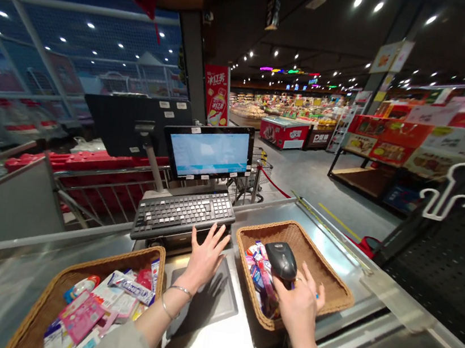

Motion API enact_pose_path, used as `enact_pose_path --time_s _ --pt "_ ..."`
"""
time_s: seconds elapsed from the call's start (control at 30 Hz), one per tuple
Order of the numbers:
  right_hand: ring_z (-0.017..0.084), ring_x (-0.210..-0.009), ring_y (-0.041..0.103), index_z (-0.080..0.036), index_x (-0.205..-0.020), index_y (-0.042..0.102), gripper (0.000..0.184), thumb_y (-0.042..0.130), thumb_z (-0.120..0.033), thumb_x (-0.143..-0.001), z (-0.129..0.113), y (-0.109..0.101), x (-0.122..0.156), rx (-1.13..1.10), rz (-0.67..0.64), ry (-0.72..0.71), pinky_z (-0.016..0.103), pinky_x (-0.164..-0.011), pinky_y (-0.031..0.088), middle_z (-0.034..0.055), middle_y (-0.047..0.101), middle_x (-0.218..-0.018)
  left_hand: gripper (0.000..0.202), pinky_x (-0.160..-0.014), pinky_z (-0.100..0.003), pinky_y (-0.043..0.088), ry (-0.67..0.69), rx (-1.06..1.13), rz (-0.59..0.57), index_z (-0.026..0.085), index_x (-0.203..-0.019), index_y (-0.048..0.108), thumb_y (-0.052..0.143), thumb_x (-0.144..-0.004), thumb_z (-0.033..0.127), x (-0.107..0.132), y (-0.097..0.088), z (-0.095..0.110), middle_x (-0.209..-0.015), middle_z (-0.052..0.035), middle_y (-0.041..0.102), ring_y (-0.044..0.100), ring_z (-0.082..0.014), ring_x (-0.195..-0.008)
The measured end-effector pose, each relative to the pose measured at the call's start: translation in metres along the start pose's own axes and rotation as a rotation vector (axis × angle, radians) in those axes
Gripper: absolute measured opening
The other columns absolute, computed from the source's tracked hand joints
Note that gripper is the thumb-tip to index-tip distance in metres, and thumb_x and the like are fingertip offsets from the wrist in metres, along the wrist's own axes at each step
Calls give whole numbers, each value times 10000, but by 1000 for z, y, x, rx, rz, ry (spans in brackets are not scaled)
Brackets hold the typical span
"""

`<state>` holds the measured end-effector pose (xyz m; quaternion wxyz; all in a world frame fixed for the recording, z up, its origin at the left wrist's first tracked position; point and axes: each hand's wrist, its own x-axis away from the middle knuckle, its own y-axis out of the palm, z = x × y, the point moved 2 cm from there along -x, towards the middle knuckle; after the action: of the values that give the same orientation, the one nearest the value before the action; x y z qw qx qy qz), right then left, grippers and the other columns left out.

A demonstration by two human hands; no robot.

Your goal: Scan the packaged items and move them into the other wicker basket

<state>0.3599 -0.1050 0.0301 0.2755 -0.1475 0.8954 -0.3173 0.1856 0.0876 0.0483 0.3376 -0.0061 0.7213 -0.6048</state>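
Observation:
My left hand (pixel 205 256) is open with fingers spread, reaching toward the front edge of the grey keyboard (pixel 183 213) over the steel counter. My right hand (pixel 298 305) is closed round a black handheld barcode scanner (pixel 281 259), held above the right wicker basket (pixel 332 278), which contains a few packaged snacks (pixel 260 274). The left wicker basket (pixel 54 293) is full of several colourful snack packets, among them a pink one (pixel 81 314). A lit touchscreen monitor (pixel 209 152) stands behind the keyboard.
A flat scanner plate (pixel 207 302) is set into the steel counter between the baskets. A second dark display (pixel 136 121) faces away at the left. Red shopping baskets and metal rails lie behind the till. Store shelves, a white hook (pixel 446 196) and a black pegboard stand right.

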Motion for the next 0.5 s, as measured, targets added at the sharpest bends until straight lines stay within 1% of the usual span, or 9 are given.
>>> enact_pose_path --time_s 0.2,0.37,0.5 --pt "327 -1302 492 -230 -962 752 480 486 -611 -844 -18 11 7 -14 -3 -86 590 -1134 143 124 731 -1168 470 -1157 -739 -85 -53 -43 8 301 -1424 505 530 -956 325 23 -14 -15 -1561 -116 441 358 -310 -1472" --pt "338 -1294 500 -249 -905 757 403 557 -585 -805 -33 25 13 -39 -62 -98 589 -1139 128 104 739 -1153 461 -1158 -737 -93 -111 -47 -2 290 -1416 515 534 -959 343 44 -24 -28 -1559 -121 443 357 -310 -1472" --pt "337 -1282 511 -226 -953 758 435 540 -577 -815 -47 34 19 -51 -71 -158 559 -1145 125 124 740 -1145 466 -1161 -739 -85 -159 -80 -12 293 -1431 496 517 -968 337 64 -29 -38 -1563 -108 439 349 -302 -1478"
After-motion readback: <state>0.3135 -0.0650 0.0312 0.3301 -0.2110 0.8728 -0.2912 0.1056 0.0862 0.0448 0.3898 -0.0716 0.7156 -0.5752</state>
